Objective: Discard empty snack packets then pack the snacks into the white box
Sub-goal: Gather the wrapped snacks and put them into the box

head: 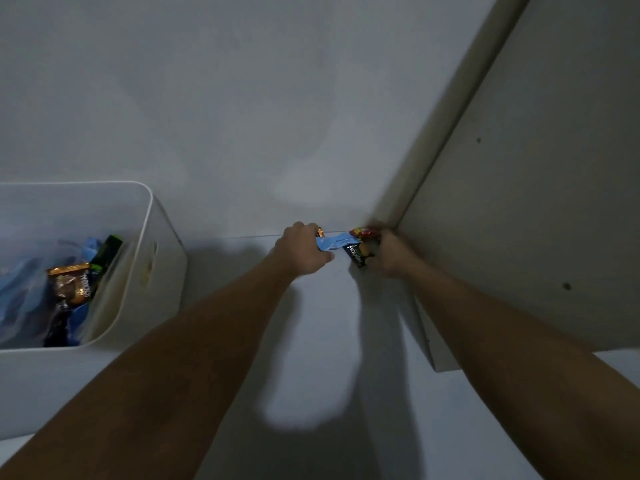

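Both arms reach to the far corner of a white shelf. My left hand (303,249) grips a blue snack packet (334,242), with a bit of orange wrapper showing by its fingers. My right hand (389,252) grips a black snack packet (358,255); a red and yellow packet (363,232) shows just above it. The white box (145,216) stands at the left and holds several packets, among them a brown and gold one (74,284) and a dark green one (109,249).
A white back wall (225,116) rises behind the shelf. A beige side panel (519,202) closes the right side and meets the wall at the corner where the hands are. The shelf surface (311,341) lies between the box and the panel.
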`<action>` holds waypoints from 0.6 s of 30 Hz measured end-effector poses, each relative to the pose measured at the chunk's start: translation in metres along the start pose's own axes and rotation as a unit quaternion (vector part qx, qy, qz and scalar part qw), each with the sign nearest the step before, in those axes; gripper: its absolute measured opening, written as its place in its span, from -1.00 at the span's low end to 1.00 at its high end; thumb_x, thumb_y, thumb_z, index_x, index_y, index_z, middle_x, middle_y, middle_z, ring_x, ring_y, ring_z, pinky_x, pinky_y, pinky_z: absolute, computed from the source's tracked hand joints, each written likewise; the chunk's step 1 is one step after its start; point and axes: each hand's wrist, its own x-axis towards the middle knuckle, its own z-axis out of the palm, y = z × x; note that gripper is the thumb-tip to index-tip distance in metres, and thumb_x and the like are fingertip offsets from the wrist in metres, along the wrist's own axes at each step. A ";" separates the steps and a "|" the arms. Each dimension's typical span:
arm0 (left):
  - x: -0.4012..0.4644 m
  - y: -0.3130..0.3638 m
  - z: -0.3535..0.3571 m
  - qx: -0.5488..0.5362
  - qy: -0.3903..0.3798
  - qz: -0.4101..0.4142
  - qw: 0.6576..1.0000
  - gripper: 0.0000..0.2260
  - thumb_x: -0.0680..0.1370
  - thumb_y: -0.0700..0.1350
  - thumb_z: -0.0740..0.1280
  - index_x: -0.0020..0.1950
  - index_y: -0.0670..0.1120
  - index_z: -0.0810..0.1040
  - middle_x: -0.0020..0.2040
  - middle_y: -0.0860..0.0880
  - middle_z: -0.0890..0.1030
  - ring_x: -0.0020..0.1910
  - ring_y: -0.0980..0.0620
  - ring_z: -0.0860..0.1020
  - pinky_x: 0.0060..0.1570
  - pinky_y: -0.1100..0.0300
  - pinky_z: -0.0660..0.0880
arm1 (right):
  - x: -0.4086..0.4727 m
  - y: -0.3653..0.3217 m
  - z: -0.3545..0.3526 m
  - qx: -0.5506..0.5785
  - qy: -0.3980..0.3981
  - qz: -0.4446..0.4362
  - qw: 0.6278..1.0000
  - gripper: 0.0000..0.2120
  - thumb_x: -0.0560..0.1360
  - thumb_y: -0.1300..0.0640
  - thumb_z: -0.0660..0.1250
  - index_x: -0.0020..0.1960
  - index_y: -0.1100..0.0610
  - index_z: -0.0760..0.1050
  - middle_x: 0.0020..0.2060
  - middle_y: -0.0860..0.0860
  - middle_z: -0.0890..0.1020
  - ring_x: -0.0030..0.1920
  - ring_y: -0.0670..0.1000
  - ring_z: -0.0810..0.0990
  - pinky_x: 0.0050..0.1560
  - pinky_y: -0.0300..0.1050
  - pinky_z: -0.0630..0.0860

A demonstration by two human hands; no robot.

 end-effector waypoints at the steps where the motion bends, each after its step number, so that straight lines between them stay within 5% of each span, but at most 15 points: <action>1: 0.005 -0.002 0.005 0.016 0.006 -0.001 1.000 -0.61 0.38 0.09 0.43 0.08 -0.11 0.52 0.05 -0.17 0.52 0.07 -0.17 0.50 -0.01 0.02 0.48 | 0.007 0.002 0.005 0.000 -0.002 0.006 1.000 -0.29 0.34 0.04 0.50 0.41 0.13 0.30 0.35 0.19 0.41 0.30 0.22 0.45 0.30 0.05 0.41; 6: 0.025 -0.012 0.032 0.099 0.018 0.008 0.995 -0.41 0.44 0.16 0.35 0.41 -0.01 0.31 0.31 -0.15 0.39 0.32 -0.19 0.33 0.24 -0.07 0.37 | 0.027 0.012 0.029 -0.016 0.041 -0.010 0.999 -0.16 0.16 -0.21 0.34 0.40 -0.08 0.21 0.38 0.19 0.28 0.32 0.31 0.38 0.29 0.16 0.41; 9: 0.032 -0.019 0.046 0.123 0.001 0.005 0.992 -0.37 0.48 0.18 0.31 0.49 0.08 0.18 0.39 -0.14 0.29 0.39 -0.15 0.22 0.28 -0.10 0.27 | 0.030 0.013 0.040 -0.046 0.038 -0.016 0.998 -0.21 0.28 -0.24 0.38 0.43 -0.16 0.14 0.42 0.17 0.23 0.36 0.32 0.29 0.33 0.20 0.35; 15: 0.027 -0.027 0.064 0.107 0.061 0.023 0.992 -0.51 0.42 0.25 0.24 0.25 0.02 0.52 0.22 -0.16 0.42 0.22 -0.20 0.37 0.12 -0.10 0.42 | 0.037 0.016 0.051 -0.030 0.054 -0.054 0.997 -0.36 0.11 -0.25 0.25 0.19 -0.21 0.28 0.12 0.07 0.51 0.12 0.25 0.51 0.10 0.13 0.52; 18: 0.023 -0.031 0.068 0.122 0.073 0.026 0.989 -0.69 0.45 0.08 0.36 0.13 -0.03 0.53 0.13 -0.12 0.44 0.15 -0.17 0.38 0.07 -0.03 0.40 | 0.026 0.014 0.045 -0.064 0.054 -0.076 0.994 -0.37 0.15 -0.14 0.41 0.20 -0.22 0.34 0.15 0.07 0.49 0.16 0.23 0.48 0.13 0.07 0.50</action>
